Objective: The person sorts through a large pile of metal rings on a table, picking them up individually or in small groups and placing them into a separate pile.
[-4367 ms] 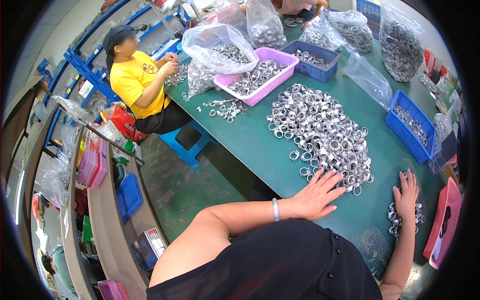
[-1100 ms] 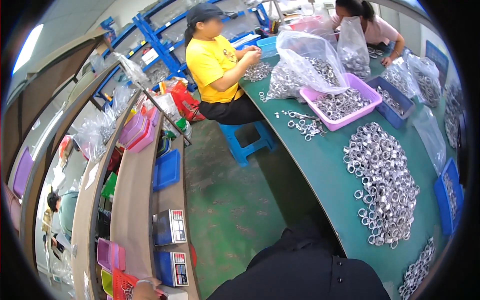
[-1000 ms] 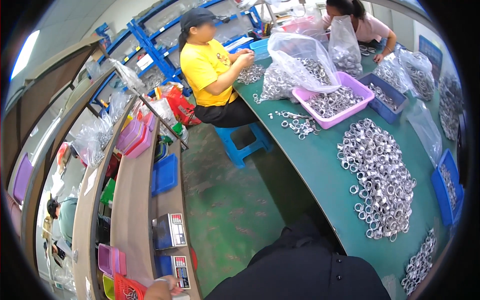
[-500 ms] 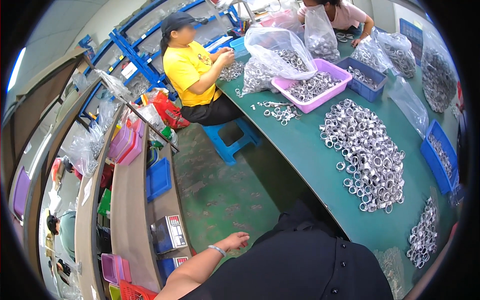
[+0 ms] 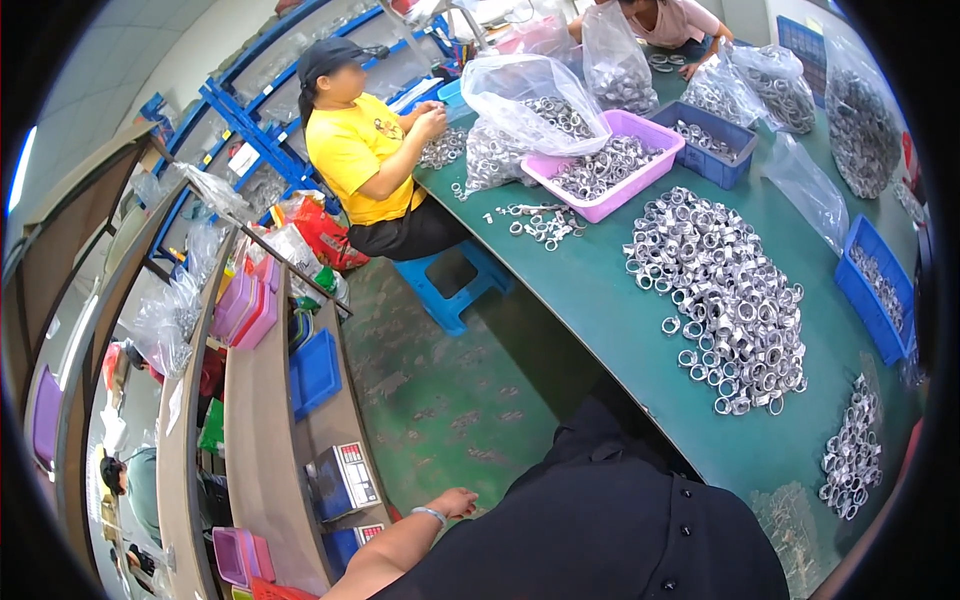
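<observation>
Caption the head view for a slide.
Left hand apart from the green table, where metal rings lie heaped.

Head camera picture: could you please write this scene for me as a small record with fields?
Left hand: over the green floor, beside the wearer's black garment; grip unclear, nothing visibly held
Right hand: not visible
Surface: flat green table
Table middle: large heap of silver-coloured metal rings
Table near right: smaller heap of silver-coloured metal pieces
Far containers: pinkish-purple plastic tray beside dark blue plastic bin, both holding metal pieces
Co-worker: person in yellow shirt, seated on blue plastic stool
</observation>
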A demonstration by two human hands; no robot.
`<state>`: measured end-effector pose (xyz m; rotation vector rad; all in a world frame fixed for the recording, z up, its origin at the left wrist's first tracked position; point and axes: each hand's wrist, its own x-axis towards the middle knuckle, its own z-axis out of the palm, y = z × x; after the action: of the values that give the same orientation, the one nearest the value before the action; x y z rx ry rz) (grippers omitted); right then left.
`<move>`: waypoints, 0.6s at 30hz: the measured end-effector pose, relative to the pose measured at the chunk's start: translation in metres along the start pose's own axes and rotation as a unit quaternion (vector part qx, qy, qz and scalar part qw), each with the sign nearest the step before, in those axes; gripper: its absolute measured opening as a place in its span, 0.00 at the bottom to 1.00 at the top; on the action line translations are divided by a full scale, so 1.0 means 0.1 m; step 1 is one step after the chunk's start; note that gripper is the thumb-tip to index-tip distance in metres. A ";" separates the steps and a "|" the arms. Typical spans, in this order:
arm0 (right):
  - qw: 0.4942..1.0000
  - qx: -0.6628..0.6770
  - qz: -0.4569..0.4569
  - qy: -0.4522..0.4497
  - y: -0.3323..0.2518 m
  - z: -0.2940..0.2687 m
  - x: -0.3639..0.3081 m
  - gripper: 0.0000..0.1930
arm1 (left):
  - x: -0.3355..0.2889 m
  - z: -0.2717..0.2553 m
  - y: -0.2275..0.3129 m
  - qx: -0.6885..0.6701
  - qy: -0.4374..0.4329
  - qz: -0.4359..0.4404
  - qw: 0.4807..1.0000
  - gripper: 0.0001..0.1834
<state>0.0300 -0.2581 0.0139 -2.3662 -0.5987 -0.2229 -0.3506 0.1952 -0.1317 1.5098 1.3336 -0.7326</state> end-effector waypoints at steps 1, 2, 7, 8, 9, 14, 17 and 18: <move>1.000 0.001 0.002 0.000 0.00 -0.01 -0.02 0.16 | 0.01 0.02 0.04 -0.009 -0.010 0.013 1.000 0.20; 1.000 0.005 0.002 0.001 0.00 -0.02 -0.02 0.15 | 0.02 0.05 0.08 -0.004 -0.011 0.010 1.000 0.20; 0.999 -0.012 0.011 0.050 0.00 -0.35 -0.24 0.15 | 0.21 0.12 0.66 0.021 -0.049 0.105 0.993 0.18; 0.998 -0.008 0.004 0.061 -0.03 -0.42 -0.23 0.15 | 0.25 0.12 0.74 0.050 -0.037 0.125 0.990 0.19; 0.997 -0.004 -0.006 0.070 -0.08 -0.50 -0.19 0.15 | 0.29 0.11 0.85 0.078 -0.032 0.143 0.986 0.20; 0.988 0.004 -0.044 0.146 -0.45 -1.07 -0.19 0.15 | 0.35 0.21 1.79 0.017 0.058 0.419 0.906 0.11; 0.970 0.030 -0.090 0.226 -0.68 -1.56 -0.24 0.14 | -0.17 0.35 2.56 -0.047 0.079 0.569 0.817 0.08; 0.961 0.027 -0.109 0.254 -0.84 -1.70 -0.29 0.14 | -0.31 0.39 2.75 -0.056 0.085 0.618 0.780 0.07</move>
<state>-0.0352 -0.3239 0.1819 -2.0674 -0.5982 -0.8712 -0.0862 0.1624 -0.0458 1.9392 0.2401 0.3424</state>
